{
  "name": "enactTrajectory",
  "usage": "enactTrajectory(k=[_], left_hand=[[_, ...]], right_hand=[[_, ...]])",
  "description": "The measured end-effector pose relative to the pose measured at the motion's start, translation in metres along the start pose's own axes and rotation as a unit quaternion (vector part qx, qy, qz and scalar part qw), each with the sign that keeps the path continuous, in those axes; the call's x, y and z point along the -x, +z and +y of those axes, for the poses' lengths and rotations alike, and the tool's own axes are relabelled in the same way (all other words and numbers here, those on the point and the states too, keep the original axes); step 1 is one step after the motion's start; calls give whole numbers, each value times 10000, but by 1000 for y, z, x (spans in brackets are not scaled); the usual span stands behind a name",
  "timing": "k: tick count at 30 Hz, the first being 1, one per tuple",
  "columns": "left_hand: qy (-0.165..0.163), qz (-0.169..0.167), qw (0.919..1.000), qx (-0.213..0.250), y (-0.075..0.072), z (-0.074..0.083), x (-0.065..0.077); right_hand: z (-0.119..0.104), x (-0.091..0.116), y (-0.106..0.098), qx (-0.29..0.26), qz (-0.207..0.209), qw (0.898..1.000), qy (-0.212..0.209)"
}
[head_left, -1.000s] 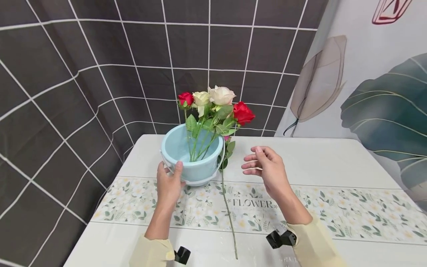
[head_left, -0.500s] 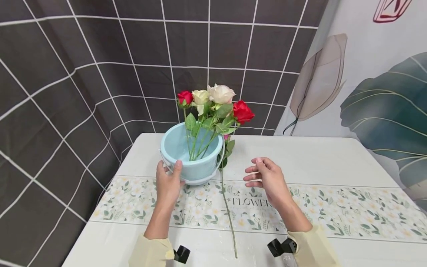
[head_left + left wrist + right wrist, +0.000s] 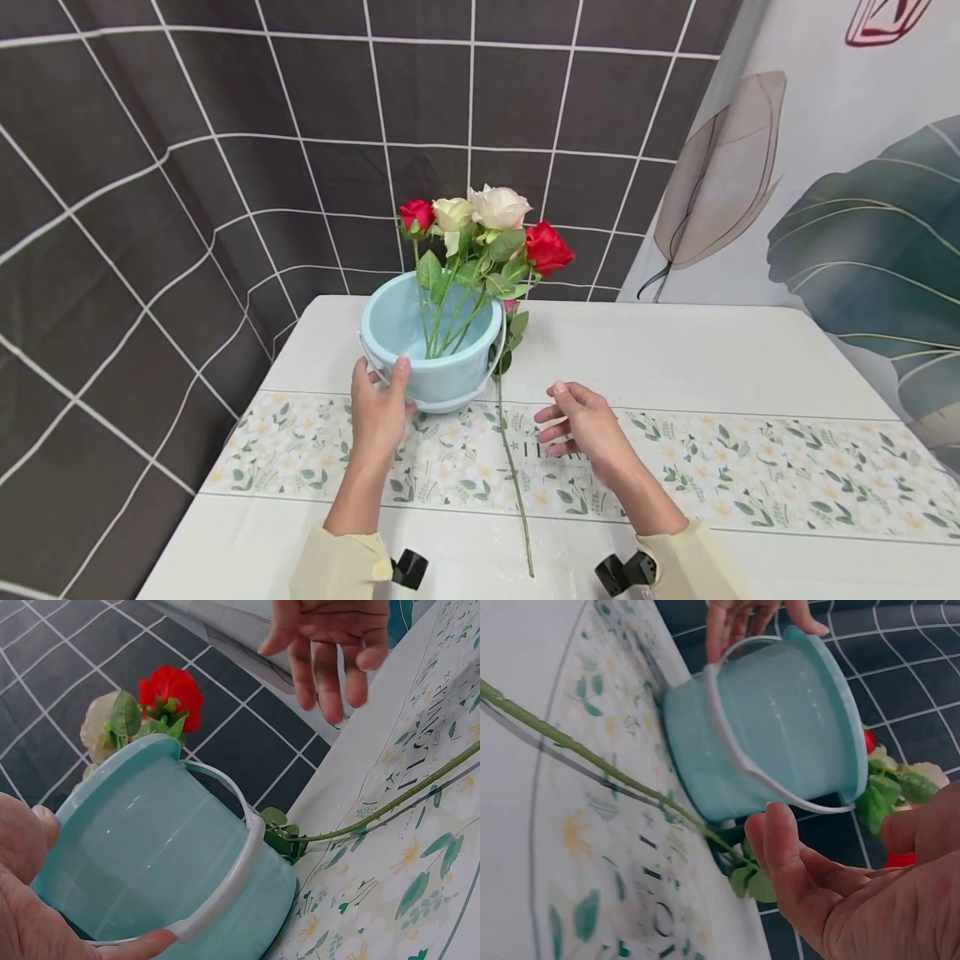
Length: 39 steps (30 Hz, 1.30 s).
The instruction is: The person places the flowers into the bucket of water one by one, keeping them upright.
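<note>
A light blue bucket (image 3: 442, 385) with a white handle (image 3: 225, 881) stands on the table. My left hand (image 3: 379, 415) grips its near left side, thumb up at the rim and fingers by the handle. Inside lean several roses: a small red rose (image 3: 416, 216), a cream rose (image 3: 452, 215), a large white rose (image 3: 499, 207) and a red rose (image 3: 548, 248). To the bucket's right lies a single flower with a long green stem (image 3: 513, 475); its pink bloom (image 3: 511, 306) is mostly hidden behind the bucket. Right of that stem, my right hand (image 3: 588, 429) hovers with loosely bent fingers, holding nothing.
The white table (image 3: 697, 350) carries a floral-printed band (image 3: 750, 467) with lettering partly covered by my right hand. A dark tiled-pattern curtain (image 3: 517, 100) hangs close behind and to the left. At right hangs a pale cloth (image 3: 810, 200) printed with big leaves.
My right hand has lowered toward me and shifted slightly left, closer to the lying stem. The left hand, bucket and roses have stayed in place.
</note>
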<state>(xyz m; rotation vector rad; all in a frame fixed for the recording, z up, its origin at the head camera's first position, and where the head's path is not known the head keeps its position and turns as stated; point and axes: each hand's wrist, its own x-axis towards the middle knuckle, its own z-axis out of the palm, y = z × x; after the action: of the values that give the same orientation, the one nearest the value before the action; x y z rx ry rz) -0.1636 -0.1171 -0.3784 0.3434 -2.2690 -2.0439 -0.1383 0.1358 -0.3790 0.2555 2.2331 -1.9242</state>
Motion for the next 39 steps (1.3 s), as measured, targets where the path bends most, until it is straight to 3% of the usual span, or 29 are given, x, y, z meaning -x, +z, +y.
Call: enactTrajectory(k=[12, 22, 33, 39], left_hand=[[-17, 15, 10000, -27, 0, 0, 0], [-83, 24, 10000, -38, 0, 1, 0], [-47, 13, 10000, 56, 1, 3, 0], [-29, 18, 10000, 47, 1, 2, 1]], right_hand=[[21, 0, 17, 83, -203, 9996, 203], [36, 0, 33, 468, -290, 9981, 286], [45, 6, 46, 988, -249, 9942, -334], [47, 9, 51, 1883, -136, 9791, -750]])
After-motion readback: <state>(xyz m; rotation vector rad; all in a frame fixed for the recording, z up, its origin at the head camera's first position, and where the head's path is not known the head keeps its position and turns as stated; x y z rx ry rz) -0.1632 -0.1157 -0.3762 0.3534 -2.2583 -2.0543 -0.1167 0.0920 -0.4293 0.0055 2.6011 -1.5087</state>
